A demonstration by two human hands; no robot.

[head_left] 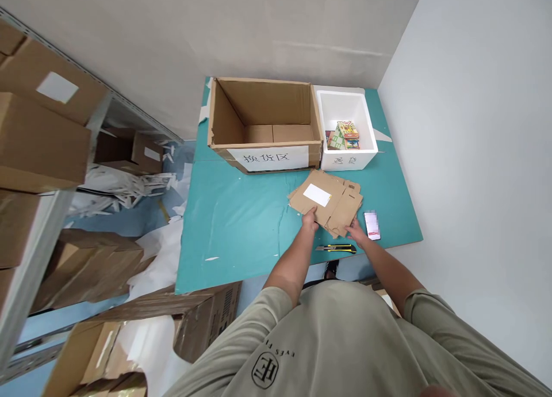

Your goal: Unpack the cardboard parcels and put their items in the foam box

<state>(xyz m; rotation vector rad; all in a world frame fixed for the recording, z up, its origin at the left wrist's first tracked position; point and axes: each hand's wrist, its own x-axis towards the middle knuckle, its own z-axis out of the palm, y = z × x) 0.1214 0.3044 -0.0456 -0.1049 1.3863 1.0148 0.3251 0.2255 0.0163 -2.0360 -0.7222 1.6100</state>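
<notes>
Several flattened cardboard boxes (338,197) lie in a loose stack, the top one bearing a white label (317,195). My left hand (310,218) grips the stack's near left edge, thumb on top and the other fingers mostly hidden. At the near right corner, my right hand (355,230) holds the same stack. A yellow and black utility knife (337,248) rests on the table just below the stack. To the right of my right hand lies a phone (372,225) with its screen lit.
Behind the stack stand a large open cardboard box (268,158) and a white foam box (350,160) with small colourful packets (345,133) inside. The teal table (233,224) meets a wall at the back. Shelves with cartons (43,138) are on the left.
</notes>
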